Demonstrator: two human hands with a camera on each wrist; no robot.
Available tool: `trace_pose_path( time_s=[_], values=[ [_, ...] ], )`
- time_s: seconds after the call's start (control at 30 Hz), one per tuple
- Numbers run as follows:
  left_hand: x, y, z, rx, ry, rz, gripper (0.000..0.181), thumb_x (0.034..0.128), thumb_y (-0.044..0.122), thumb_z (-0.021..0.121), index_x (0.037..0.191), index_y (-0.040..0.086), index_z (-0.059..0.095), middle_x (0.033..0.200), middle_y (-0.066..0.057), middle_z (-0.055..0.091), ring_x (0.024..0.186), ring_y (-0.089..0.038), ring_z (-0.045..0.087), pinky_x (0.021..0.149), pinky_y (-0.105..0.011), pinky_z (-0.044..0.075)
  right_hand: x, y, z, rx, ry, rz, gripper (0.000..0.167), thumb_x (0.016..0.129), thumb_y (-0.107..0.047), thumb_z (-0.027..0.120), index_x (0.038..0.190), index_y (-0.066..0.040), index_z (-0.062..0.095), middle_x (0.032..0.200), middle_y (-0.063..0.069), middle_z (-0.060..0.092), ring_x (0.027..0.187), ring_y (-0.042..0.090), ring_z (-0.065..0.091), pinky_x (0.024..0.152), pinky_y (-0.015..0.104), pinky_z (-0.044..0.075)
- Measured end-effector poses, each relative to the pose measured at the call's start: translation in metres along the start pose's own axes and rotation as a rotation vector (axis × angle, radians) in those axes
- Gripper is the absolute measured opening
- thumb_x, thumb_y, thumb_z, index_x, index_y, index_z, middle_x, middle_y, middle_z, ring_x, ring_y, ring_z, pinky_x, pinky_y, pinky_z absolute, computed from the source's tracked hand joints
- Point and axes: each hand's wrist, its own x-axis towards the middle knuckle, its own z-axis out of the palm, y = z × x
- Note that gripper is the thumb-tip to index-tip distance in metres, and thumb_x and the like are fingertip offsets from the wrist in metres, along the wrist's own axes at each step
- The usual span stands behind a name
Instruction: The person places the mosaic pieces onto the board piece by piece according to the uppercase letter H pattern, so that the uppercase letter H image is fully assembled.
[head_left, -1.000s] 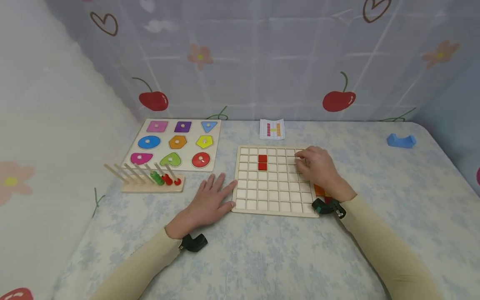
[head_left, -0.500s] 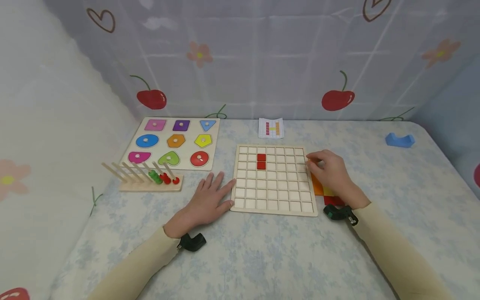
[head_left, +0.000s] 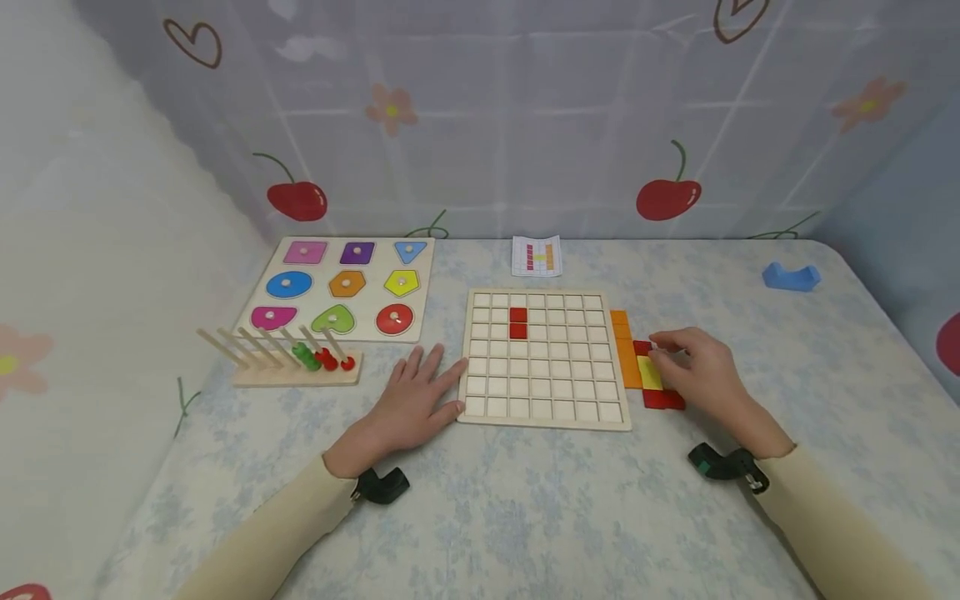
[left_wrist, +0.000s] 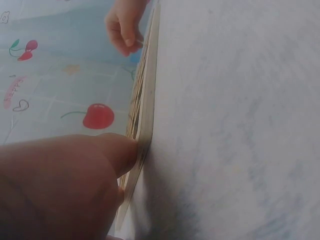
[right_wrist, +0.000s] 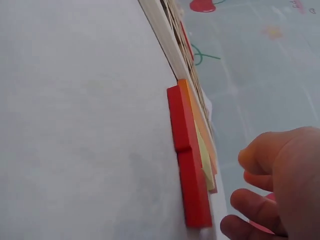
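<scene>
My left hand (head_left: 411, 407) lies flat with spread fingers, its thumb and a fingertip touching the left edge of a wooden grid board (head_left: 562, 367). In the left wrist view the thumb (left_wrist: 120, 152) rests against the board's side. Two red square tiles (head_left: 518, 323) sit in one column of the grid. Over loose tiles right of the board, my right hand (head_left: 701, 375) has thumb and index finger bent towards each other; no tile shows between them. Beneath and beside it lie orange tiles (head_left: 626, 354), yellow tiles (head_left: 648, 373) and red tiles (head_left: 663, 400).
A pattern card (head_left: 536, 257) lies behind the board. At left are a shape puzzle (head_left: 420, 321) with knobbed pieces and a peg stand (head_left: 292, 379) with green and red beads. A blue block (head_left: 791, 277) stands at the far right, before the printed curtain (head_left: 480, 125).
My right hand has moved from the board's upper right corner, rightward and nearer to me, over the loose tiles, uncovering the orange ones. My left hand stays at the board's edge.
</scene>
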Motion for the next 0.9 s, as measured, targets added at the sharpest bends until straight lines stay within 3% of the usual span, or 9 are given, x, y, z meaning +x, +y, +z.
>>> trace_pose_path(
  time_s=[0.27,0.43,0.63,0.9],
  values=[
    [-0.001,0.001,-0.003,0.003,-0.011,-0.011,0.066,0.1030,0.040,0.055,0.161,0.018,0.033,0.170,-0.024,0.016,0.156,-0.052,0.006,0.122,-0.069,0.012,-0.028,0.010,-0.010,-0.064,-0.004,-0.017,0.031,0.089,-0.013,0.075,0.116,0.002,0.072,0.107,0.023,0.070,0.095,0.036,0.063,0.077,0.047,0.054],
    [-0.002,0.001,-0.004,0.000,-0.011,-0.017,0.066,0.1029,0.039,0.055,0.161,0.017,0.033,0.170,-0.024,0.017,0.156,-0.052,0.006,0.123,-0.069,0.011,-0.040,0.012,-0.014,-0.088,-0.020,-0.050,0.034,0.084,-0.015,0.079,0.114,0.000,0.074,0.107,0.021,0.071,0.097,0.035,0.062,0.080,0.053,0.055],
    [-0.002,0.000,-0.003,-0.002,-0.012,-0.017,0.066,0.1028,0.040,0.055,0.161,0.018,0.033,0.170,-0.023,0.016,0.157,-0.051,0.005,0.123,-0.069,0.011,-0.046,0.016,-0.012,-0.126,-0.058,-0.064,0.039,0.077,-0.019,0.086,0.111,-0.002,0.075,0.107,0.019,0.070,0.103,0.036,0.058,0.087,0.060,0.051],
    [-0.001,0.000,-0.002,-0.005,-0.015,-0.012,0.066,0.1030,0.040,0.055,0.161,0.018,0.033,0.170,-0.023,0.016,0.157,-0.051,0.005,0.123,-0.069,0.010,-0.049,0.022,-0.012,-0.155,-0.033,-0.127,0.039,0.071,-0.018,0.088,0.106,-0.004,0.078,0.102,0.014,0.068,0.097,0.031,0.056,0.082,0.053,0.049]
  ],
)
